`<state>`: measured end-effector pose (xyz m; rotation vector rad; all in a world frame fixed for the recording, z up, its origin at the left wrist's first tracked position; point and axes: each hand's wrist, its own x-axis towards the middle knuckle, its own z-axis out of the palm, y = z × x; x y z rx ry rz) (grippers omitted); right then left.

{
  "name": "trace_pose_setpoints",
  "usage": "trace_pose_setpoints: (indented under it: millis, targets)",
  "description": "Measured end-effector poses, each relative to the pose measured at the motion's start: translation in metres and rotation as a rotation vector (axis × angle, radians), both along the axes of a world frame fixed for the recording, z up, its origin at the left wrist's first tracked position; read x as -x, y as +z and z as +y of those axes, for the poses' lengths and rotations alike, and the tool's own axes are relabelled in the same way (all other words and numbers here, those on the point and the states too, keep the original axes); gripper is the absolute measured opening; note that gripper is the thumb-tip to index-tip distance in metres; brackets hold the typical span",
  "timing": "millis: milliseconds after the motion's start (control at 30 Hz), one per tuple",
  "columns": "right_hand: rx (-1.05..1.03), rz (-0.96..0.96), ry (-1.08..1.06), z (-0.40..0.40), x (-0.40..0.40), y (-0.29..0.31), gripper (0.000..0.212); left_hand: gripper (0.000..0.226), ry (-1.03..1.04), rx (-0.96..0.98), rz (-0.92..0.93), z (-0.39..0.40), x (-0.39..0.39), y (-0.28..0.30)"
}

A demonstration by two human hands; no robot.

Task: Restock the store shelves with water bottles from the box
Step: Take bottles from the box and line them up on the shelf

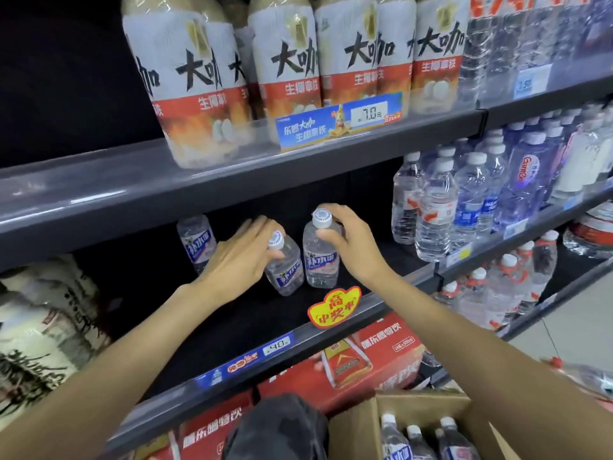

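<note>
Inside the dark middle shelf (pixel 252 327) my left hand (pixel 238 257) grips the neck of a clear water bottle (pixel 285 270) that leans to the left. Beside it my right hand (pixel 348 240) holds an upright water bottle (pixel 320 257) by its neck, just under the white cap. A third bottle (pixel 195 240) of the same kind stands deeper in at the left, untouched. The cardboard box (pixel 428 410) sits open at the bottom right with several more bottles (pixel 418 439) in it.
Large coffee-drink bottles (pixel 288 64) fill the shelf above. Other brands of water (pixel 438 207) crowd the right-hand bay. Red drink cartons (pixel 358 363) lie under the shelf, a yellow promo tag (pixel 335 307) hangs on its front edge, and a dark knee (pixel 278 429) shows below.
</note>
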<state>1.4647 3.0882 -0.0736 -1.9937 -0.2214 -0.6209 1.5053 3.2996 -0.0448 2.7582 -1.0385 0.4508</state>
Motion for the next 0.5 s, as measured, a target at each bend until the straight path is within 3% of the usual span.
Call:
trace_pose_setpoints:
  millis: [267,500]
  targets:
    - [-0.023,0.066,0.060,0.017,-0.051,-0.007,0.031,0.028,0.026,0.112,0.022,0.016,-0.044,-0.009]
    - [-0.024,0.053,0.113,0.021,-0.065,-0.013,0.034,0.039,0.049,0.350,0.090,0.010,-0.057,-0.029]
